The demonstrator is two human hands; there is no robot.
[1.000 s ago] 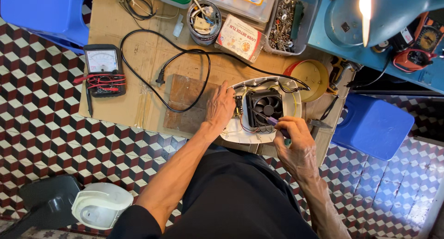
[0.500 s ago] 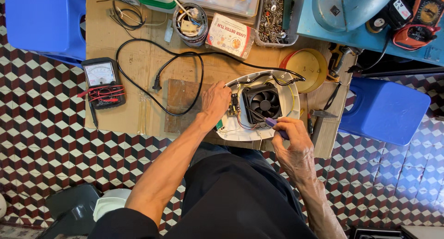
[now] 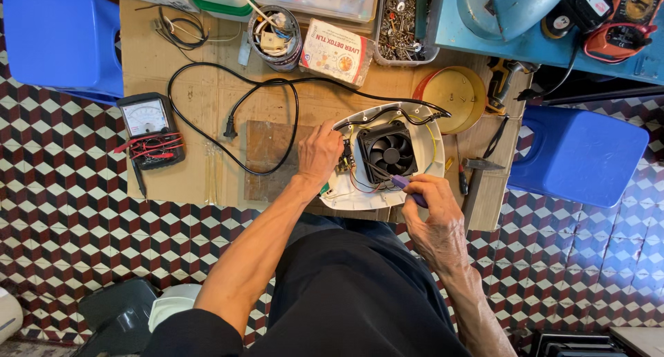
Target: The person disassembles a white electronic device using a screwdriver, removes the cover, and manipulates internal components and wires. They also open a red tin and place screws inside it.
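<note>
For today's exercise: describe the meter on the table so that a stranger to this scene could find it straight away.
Start at the cardboard-covered table and go to its left edge, beside the blue stool. There lies the meter, a dark slab left of the looping black cord. Only it has a pale needle dial, with red leads wound across its lower half.

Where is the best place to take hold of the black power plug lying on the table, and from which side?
Grip the black power plug by its moulded body, coming from above. It lies flat on the bare wooden table, its cable curving away upward, so both flanks look free. The left hand is nearest.
</note>
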